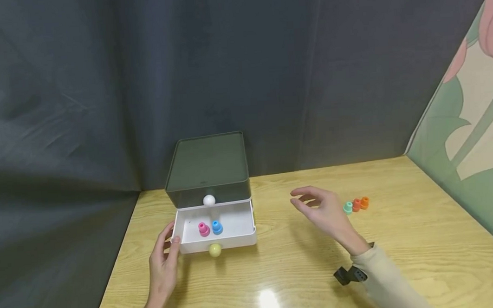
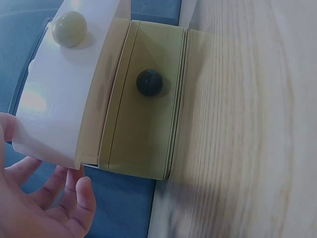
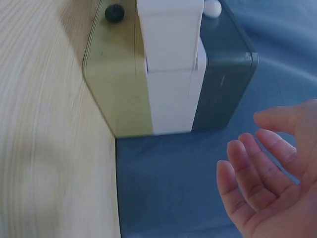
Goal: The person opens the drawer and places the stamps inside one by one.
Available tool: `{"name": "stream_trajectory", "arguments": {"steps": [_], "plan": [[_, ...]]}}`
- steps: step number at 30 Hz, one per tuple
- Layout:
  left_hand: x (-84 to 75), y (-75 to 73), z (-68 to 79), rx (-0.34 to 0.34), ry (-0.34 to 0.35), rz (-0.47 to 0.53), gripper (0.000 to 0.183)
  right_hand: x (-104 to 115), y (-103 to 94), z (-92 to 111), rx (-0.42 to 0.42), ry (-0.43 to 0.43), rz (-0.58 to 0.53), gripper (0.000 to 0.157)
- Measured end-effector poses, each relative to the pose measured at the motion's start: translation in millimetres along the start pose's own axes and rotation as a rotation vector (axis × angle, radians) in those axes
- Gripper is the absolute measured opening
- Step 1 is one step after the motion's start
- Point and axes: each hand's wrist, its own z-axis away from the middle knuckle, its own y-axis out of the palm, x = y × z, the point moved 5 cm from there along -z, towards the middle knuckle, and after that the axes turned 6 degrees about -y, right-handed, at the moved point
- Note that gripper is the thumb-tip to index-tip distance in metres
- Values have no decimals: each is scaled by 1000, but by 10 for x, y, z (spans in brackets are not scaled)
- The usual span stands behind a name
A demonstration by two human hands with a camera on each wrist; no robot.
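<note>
A small drawer cabinet (image 1: 207, 160) with a dark green top has its white middle drawer (image 1: 240, 240) pulled out. Inside the drawer lie a pink cone-shaped piece (image 1: 203, 229) and a blue cone-shaped piece (image 1: 217, 227), side by side. My left hand (image 1: 163, 265) holds the drawer's left front corner, thumb at the rim and fingers along the side. To the right of the cabinet, my right hand (image 1: 322, 210) hovers over the table with loosely bent fingers and nothing in it. Beyond it stand a mint piece (image 1: 348, 207), a red piece (image 1: 356, 205) and an orange piece (image 1: 365, 202) in a row.
The drawer has a yellowish knob (image 1: 215, 250); a white knob (image 1: 209, 200) marks the dark green section above. Under it, an olive-yellow section (image 2: 143, 124) carries a dark knob (image 2: 149, 83). A dark curtain (image 1: 267, 78) hangs behind the wooden table (image 1: 294, 272).
</note>
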Motion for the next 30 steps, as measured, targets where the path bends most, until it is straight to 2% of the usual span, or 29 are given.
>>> {"name": "stream_trajectory", "arguments": {"steps": [11,19,24,30], "plan": [[-12,86,2,36,5,14,41,-495,-466,147,-14,115,106,35],[-9,122,-20,49,-20,-2,41,-906,-757,247,-65,170,185,37],[-10,130,-25,54,-25,-9,41,-1118,-869,287,-37,225,208,43],[-6,106,-14,53,-35,-14,42,-1258,-892,323,1,227,230,43]]}}
